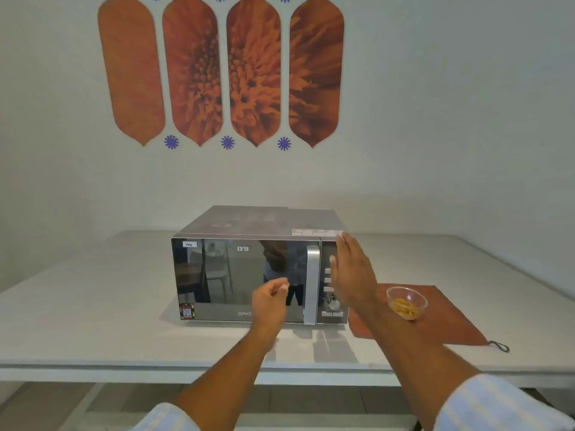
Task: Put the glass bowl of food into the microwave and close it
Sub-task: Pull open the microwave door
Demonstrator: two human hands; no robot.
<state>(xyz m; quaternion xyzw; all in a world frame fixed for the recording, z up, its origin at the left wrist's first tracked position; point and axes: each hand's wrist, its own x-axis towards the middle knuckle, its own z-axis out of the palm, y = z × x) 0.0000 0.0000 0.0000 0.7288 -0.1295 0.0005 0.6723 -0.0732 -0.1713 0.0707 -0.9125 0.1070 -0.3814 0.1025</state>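
Note:
A silver microwave [236,275] with a mirrored door stands in the middle of the white table, its door shut and its vertical handle [312,284] on the right. A small glass bowl [407,303] holding yellow food sits to the right of it on an orange cloth. My right hand [351,272] is raised in front of the control panel, fingers straight and apart, holding nothing. My left hand [269,301] hovers before the lower door with its fingers loosely curled, holding nothing.
The orange cloth [441,328] with a dark loop lies at the table's right front. The white table [93,306] runs wide to both sides of the microwave. A wall with orange flower panels rises behind it.

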